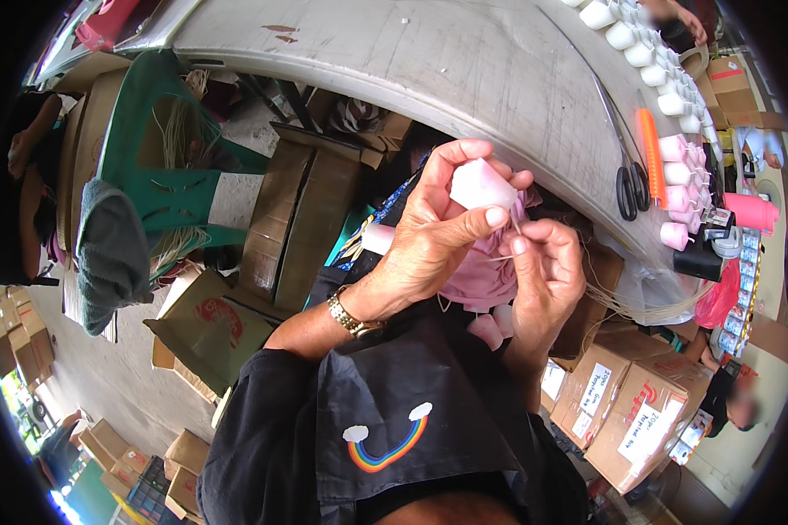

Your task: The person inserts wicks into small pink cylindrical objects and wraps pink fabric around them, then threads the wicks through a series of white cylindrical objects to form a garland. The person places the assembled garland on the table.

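Black apron (394,429) cloth with a rainbow motif fills the space nearest the camera, its slope giving poor rest to anything dropped. Beyond it, the pale grey tabletop (394,61) ends in a rim just past the hands; knuckles could knock that edge on an outward reach, while the broad left stretch gives the most room. Cardboard boxes (643,429) crowd the right forearm's outer side, so sideways movement there looks tight. Pink material (477,284) bunches below the fingers, where a loose end could snag. Scissors (630,159) lie just inside the tabletop's edge, apart from both hands. Curled around a pink-and-white piece (482,185), the left hand (438,232) holds it up above the lap; close beside, the right hand (547,276) pinches a thin pale strand (516,229). Too firm a squeeze could dent the piece if it is soft, and a hard tug could snap or free the strand; whether that strand is fixed inside the piece, I cannot tell.
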`<state>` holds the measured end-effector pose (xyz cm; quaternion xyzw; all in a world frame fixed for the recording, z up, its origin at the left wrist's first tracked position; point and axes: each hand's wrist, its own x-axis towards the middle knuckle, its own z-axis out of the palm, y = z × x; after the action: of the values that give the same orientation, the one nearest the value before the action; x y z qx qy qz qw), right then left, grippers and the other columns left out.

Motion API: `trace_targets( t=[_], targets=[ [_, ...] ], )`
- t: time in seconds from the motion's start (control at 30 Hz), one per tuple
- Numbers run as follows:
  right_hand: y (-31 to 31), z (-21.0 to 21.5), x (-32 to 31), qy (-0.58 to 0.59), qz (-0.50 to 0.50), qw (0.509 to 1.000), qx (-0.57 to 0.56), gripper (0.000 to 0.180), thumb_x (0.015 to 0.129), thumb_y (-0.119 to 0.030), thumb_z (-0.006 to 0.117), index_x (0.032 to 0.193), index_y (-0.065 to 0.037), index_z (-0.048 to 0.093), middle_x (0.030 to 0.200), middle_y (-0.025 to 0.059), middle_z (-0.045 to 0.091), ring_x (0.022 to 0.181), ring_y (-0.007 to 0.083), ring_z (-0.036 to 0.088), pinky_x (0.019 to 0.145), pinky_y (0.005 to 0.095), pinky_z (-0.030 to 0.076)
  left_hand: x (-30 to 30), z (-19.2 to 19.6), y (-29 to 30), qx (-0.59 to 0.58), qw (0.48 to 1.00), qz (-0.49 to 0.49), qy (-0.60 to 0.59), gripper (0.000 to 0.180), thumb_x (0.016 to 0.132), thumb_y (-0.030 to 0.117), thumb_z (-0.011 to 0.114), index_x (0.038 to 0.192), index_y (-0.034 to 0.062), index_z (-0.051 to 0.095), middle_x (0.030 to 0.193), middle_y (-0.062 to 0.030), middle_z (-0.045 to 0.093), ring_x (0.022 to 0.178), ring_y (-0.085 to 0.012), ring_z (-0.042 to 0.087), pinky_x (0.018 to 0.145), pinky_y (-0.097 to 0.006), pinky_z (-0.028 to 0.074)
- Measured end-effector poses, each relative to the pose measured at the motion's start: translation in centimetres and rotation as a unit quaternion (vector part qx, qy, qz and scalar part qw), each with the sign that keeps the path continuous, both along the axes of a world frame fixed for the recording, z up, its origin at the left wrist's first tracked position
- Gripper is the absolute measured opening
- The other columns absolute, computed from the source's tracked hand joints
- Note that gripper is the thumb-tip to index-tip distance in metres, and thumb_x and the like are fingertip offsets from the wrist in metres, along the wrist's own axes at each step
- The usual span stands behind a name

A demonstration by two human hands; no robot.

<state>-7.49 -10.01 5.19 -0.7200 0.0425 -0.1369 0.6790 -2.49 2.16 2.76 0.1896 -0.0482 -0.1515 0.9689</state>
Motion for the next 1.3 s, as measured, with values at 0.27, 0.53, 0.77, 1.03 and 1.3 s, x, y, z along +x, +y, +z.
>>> trace_targets(
  t=[0.27,0.53,0.77,1.03,1.3],
  targets=[
    [-0.2,0.1,-0.1,-0.023,-0.007,0.999,-0.037,0.013,0.089,0.006,0.061,0.101,0.005,0.058,0.094,0.0055,0.06,0.084,0.0078,0.056,0.073,0.0205,0.047,-0.6,0.4,-0.6,0.043,0.999,-0.018,-0.024,0.058,0.083,-0.001,0.07,0.13,0.0098,0.039,0.119,-0.008,0.054,0.121,-0.0236,0.053,0.097,-0.036,0.05],
    [-0.3,0.1,0.2,-0.077,-0.018,0.991,-0.104,0.007,0.088,0.006,0.061,0.094,0.003,0.059,0.088,0.0044,0.059,0.076,0.0082,0.054,0.067,0.0218,0.046,-0.7,0.3,-0.4,0.045,0.998,-0.026,-0.037,0.054,0.086,0.004,0.067,0.133,0.0103,0.041,0.119,-0.0098,0.056,0.125,-0.03,0.05,0.104,-0.043,0.042],
    [-1.0,-0.2,0.3,-0.092,-0.025,0.966,-0.242,0.006,0.086,0.001,0.062,0.091,0.001,0.059,0.083,0.0075,0.059,0.07,0.0137,0.055,0.061,0.0253,0.044,-0.7,0.2,-0.5,0.045,0.998,-0.021,-0.045,0.054,0.086,0.004,0.068,0.133,0.0094,0.041,0.119,-0.0096,0.057,0.124,-0.0295,0.051,0.104,-0.043,0.041],
    [-0.6,0.5,0.5,-0.092,-0.027,0.962,-0.257,0.004,0.087,0.001,0.062,0.089,0.0,0.059,0.082,0.008,0.059,0.067,0.0151,0.055,0.06,0.0267,0.045,-0.7,0.0,-0.8,0.066,0.997,-0.015,-0.042,0.055,0.084,0.005,0.071,0.13,0.0081,0.042,0.117,-0.0109,0.058,0.122,-0.0292,0.052,0.103,-0.043,0.042],
    [-0.7,0.8,0.3,-0.043,-0.028,0.965,-0.256,0.004,0.086,0.001,0.062,0.086,0.001,0.058,0.078,0.0075,0.059,0.067,0.0153,0.055,0.06,0.0271,0.044,-0.8,0.4,-0.7,0.092,0.994,-0.023,-0.053,0.055,0.083,0.004,0.072,0.129,0.0079,0.042,0.118,-0.011,0.058,0.124,-0.0295,0.051,0.104,-0.042,0.042]
  ],
)
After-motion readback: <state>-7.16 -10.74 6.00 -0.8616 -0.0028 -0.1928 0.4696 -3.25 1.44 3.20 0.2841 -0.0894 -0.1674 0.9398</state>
